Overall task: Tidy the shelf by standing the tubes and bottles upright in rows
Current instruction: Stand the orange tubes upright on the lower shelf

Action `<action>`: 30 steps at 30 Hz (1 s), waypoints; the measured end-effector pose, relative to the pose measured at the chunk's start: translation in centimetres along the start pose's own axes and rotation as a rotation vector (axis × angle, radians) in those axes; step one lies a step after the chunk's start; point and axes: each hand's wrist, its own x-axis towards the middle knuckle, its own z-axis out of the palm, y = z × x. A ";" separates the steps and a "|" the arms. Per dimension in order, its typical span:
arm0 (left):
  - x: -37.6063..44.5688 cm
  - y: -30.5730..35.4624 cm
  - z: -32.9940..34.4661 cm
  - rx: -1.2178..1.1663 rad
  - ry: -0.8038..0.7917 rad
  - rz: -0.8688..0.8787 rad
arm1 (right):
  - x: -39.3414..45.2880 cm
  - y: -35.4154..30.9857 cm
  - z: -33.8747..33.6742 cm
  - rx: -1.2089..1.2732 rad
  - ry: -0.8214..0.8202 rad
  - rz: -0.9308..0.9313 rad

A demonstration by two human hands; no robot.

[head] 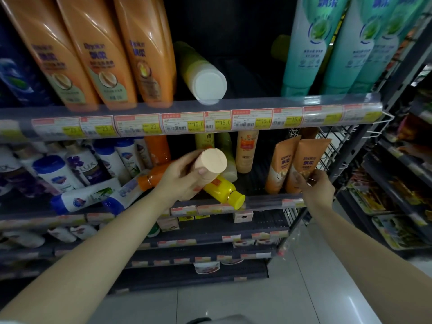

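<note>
Two hands busy mid-tidy: left hand [184,181] wraps a peach bottle [209,164] lifted off the middle shelf [268,203], right hand [315,187] pinches an orange tube's [304,164] base (already upright). Next, probably stand the bottle in the gap beside it

a single head-worn wide-angle view looks forward and down at the shelf [233,202] from close range. both forearms reach in from the bottom edge, and the floor [233,305] shows below.
</note>
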 end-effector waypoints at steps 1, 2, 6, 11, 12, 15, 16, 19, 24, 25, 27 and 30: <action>0.2 -0.2 0.3 0.046 -0.007 -0.012 | 0.0 0.0 0.0 0.001 0.000 0.001; 0.4 -0.3 0.6 0.095 -0.018 -0.015 | 0.0 0.0 0.0 0.005 -0.002 0.001; 0.9 -0.6 2.4 0.274 0.032 0.067 | 0.0 0.0 -0.1 0.008 -0.009 0.003; 2.2 -0.7 3.3 0.441 0.054 0.082 | -0.3 -0.2 -0.2 0.029 -0.014 -0.001; 2.3 -0.8 3.5 0.460 0.051 0.060 | -0.3 -0.2 -0.3 0.034 -0.013 -0.001; 1.9 -0.6 4.2 0.456 0.066 0.097 | -0.4 -0.2 -0.2 0.044 -0.006 -0.001; 1.8 -0.6 4.3 0.447 0.064 0.106 | -0.5 -0.3 -0.2 0.048 -0.004 -0.002; 1.6 -0.3 4.1 0.377 0.063 0.110 | -0.5 -0.3 -0.2 0.059 -0.004 -0.002; 0.8 -0.5 3.1 0.273 0.134 0.124 | -0.5 -0.3 -0.3 0.065 -0.003 -0.005; 0.6 -0.4 2.9 0.254 0.148 0.131 | -0.5 -0.3 -0.3 0.068 -0.003 -0.004; 0.2 -0.2 2.5 0.235 0.165 0.158 | -0.5 -0.2 -0.4 0.070 -0.008 -0.003; -0.2 0.0 1.8 0.178 0.173 0.157 | -0.5 -0.2 -0.5 0.063 -0.011 -0.003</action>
